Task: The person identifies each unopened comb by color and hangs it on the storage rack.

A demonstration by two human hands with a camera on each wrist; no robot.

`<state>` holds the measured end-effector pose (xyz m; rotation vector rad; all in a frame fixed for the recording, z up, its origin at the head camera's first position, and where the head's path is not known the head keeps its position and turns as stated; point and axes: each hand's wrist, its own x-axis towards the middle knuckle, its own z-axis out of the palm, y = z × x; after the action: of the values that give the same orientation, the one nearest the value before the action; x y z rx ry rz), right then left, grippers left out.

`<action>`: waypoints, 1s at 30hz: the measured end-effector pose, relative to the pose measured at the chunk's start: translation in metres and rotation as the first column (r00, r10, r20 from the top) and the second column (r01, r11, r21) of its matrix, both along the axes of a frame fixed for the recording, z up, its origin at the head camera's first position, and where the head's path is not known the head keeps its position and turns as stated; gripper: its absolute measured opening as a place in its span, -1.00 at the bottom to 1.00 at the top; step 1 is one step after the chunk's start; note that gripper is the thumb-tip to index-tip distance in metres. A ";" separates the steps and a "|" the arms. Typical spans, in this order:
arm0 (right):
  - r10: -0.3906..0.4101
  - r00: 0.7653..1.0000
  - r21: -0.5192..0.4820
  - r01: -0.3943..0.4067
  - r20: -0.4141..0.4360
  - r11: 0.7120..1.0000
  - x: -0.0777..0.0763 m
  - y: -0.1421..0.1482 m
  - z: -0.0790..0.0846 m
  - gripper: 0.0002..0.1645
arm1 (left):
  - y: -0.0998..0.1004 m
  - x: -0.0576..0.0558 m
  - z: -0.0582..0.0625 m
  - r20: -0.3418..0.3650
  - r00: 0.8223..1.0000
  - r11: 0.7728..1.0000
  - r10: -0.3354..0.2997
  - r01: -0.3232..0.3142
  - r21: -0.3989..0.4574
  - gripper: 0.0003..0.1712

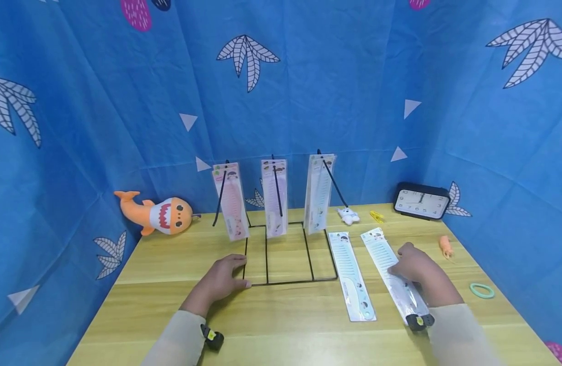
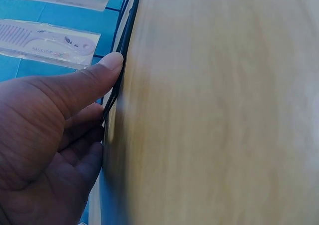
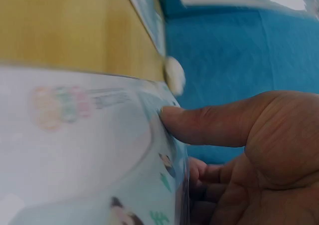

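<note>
At the front left corner of a black wire display rack, my left hand holds the base, thumb on the front bar and fingers by the side bar. The left wrist view shows the thumb against the wire. My right hand grips a packaged blue comb by its long edge; in the right wrist view the thumb presses its clear wrapper. Another packaged blue comb lies flat between rack and right hand. On the hooks hang pink comb packs, purple comb packs and blue comb packs.
An orange plush shark lies at the back left. A small white toy, a yellow clip and a black clock line the back right. Nearer the right edge are an orange toy and a green ring.
</note>
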<state>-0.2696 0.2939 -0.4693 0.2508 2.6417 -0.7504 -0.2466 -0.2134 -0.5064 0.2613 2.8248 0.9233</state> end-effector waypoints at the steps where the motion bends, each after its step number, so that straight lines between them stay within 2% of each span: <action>1: 0.011 1.000 -0.002 -0.011 -0.017 1.000 0.000 0.006 0.001 -0.18 | 0.000 0.000 0.000 -0.001 1.000 1.000 -0.001 0.001 0.000 -0.27; 3: 0.026 0.999 -0.006 -0.026 -0.041 1.000 0.001 0.019 0.004 -0.36 | 0.001 0.001 0.001 0.000 1.000 1.000 -0.002 0.002 -0.001 -0.27; 6: 0.029 0.998 -0.026 -0.030 -0.054 0.999 0.000 0.033 0.006 -0.51 | 0.001 0.001 0.002 -0.002 1.000 1.000 -0.001 0.001 -0.004 -0.26; 9: 0.011 0.999 -0.070 -0.015 -0.054 0.997 0.000 0.042 0.012 -0.55 | 0.000 0.001 0.002 -0.006 1.000 1.000 0.000 0.000 -0.007 -0.26; 12: 0.009 0.996 -0.156 -0.022 -0.085 0.988 0.001 0.048 0.016 -0.54 | 0.000 0.001 0.001 -0.003 1.000 1.000 0.004 -0.004 -0.007 -0.26; 17: 0.006 0.988 -0.344 -0.060 -0.157 0.937 0.004 0.054 0.020 -0.60 | -0.001 0.000 0.000 0.004 1.000 1.000 0.011 -0.011 -0.008 -0.26; 20: 0.013 0.979 -0.390 -0.093 -0.204 0.916 0.008 0.053 0.024 -0.69 | -0.001 0.000 -0.001 0.006 1.000 1.000 0.013 -0.013 -0.011 -0.26; 26: 0.004 0.943 -0.433 -0.156 -0.332 0.888 0.013 0.043 0.032 -0.76 | -0.001 0.000 -0.002 0.006 1.000 1.000 0.014 -0.014 -0.014 -0.26; 30: -0.016 0.906 -0.515 -0.226 -0.424 0.826 0.016 0.033 0.041 -0.77 | -0.001 0.000 -0.002 0.001 1.000 1.000 0.010 -0.010 -0.017 -0.26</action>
<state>-0.2540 0.3272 -0.4282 -0.2510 2.6175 -1.6390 -0.2469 -0.2142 -0.5081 0.2443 2.8339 0.9009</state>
